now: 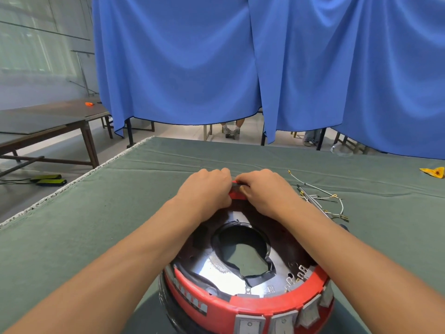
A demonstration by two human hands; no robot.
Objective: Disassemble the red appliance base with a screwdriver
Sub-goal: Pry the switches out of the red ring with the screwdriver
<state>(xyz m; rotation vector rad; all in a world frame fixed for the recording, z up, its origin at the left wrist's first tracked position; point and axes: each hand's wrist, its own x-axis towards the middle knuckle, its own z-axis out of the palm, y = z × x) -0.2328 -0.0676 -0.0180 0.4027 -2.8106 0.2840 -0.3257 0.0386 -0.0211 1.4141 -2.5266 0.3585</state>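
The red appliance base (255, 302) sits on the green cloth near the front edge, a round shell with a shiny metal plate and a torn black-lined hole in its middle. Both hands reach over it to its far rim. My left hand (204, 189) and my right hand (265, 191) meet there, fingers curled round a small red and black part (235, 189) of the rim between them. No screwdriver shows in either hand; most of the gripped part is hidden by the fingers.
A bundle of white wires with terminals (320, 200) and a thin metal tool lie right of the hands. A yellow scrap (433, 172) sits at the far right. Blue curtains (240, 68) hang behind the table; another table (48, 121) stands at left.
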